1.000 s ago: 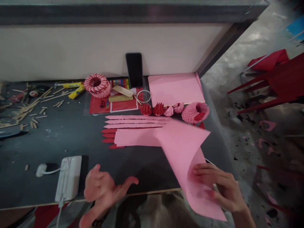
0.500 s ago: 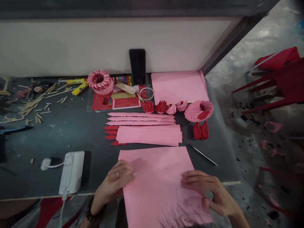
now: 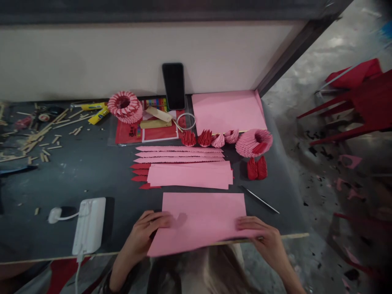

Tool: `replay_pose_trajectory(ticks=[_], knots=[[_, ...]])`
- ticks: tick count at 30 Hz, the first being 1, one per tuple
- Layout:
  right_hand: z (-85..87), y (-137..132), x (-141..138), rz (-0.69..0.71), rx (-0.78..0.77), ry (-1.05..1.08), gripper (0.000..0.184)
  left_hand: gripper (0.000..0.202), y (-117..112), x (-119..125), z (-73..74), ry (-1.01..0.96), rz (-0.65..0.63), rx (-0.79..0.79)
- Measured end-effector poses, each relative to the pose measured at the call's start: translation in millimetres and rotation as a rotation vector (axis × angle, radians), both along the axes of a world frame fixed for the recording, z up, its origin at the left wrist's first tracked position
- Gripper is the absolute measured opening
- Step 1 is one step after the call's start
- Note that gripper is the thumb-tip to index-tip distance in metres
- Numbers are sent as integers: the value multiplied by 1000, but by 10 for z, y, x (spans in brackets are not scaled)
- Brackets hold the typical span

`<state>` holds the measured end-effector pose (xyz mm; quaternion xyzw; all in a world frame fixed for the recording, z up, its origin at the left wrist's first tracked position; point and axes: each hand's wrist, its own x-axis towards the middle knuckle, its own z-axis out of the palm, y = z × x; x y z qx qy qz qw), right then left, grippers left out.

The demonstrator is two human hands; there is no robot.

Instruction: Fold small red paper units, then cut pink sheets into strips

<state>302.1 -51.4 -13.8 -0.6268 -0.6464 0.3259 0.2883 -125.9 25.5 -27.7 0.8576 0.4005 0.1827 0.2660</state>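
A large sheet of pink paper [image 3: 202, 220] lies at the table's front edge, its near side bending up a little over that edge. My left hand [image 3: 146, 233] grips its left side, fingers laid on the top face and the thumb hidden. At the right edge, my right hand [image 3: 261, 237] pinches the sheet between fingers and thumb. Just beyond lies a stack of pink paper strips [image 3: 190, 174], overlapping red zigzag-edged strips [image 3: 140, 172]. Pink zigzag-edged strips [image 3: 180, 154] are lined up behind them. A thin metal pointed tool [image 3: 260, 199] rests to the right.
Folded-paper rings [image 3: 125, 107] and small red folded pieces [image 3: 257, 167] stand around the back. A phone [image 3: 174, 85] leans on the panel. A white power bank [image 3: 89, 226] with a cable lies left, wooden sticks [image 3: 39, 136] farther left. A red chair [image 3: 355, 102] stands right.
The sheet's near part, which hung down toward me, has come up, so the sheet now looks shorter. Both hands still hold its sides. The view has shifted slightly.
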Motion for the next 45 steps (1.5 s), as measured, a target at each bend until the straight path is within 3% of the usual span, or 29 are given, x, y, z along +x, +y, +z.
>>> replay_pose_trajectory(ticks=[3, 8, 11, 14, 20, 27, 36, 45], knots=[[-86, -51, -100, -226, -47, -82, 20, 30, -133, 38, 0, 97, 119, -126], [-155, -116, -152, -390, -158, -311, 46, 44, -369, 255, -119, 177, 573, -170], [-196, -104, -140, -468, -265, -295, 53, 63, -397, 356, -170, 202, 678, -136], [-226, -74, -106, -516, -352, -225, 55, 68, -359, 403, -168, 250, 738, -153], [-183, 21, -103, -465, -454, -346, 51, 57, -354, 518, -144, 386, 767, -39], [-104, 87, -198, -455, -490, -475, 48, 61, -354, 677, -148, 493, 761, 111], [-127, 39, -210, -466, -480, -444, 52, 58, -389, 472, -152, 379, 674, 12], [-138, -6, -237, -524, -458, -415, 59, 59, -393, 613, -204, 464, 737, 90]])
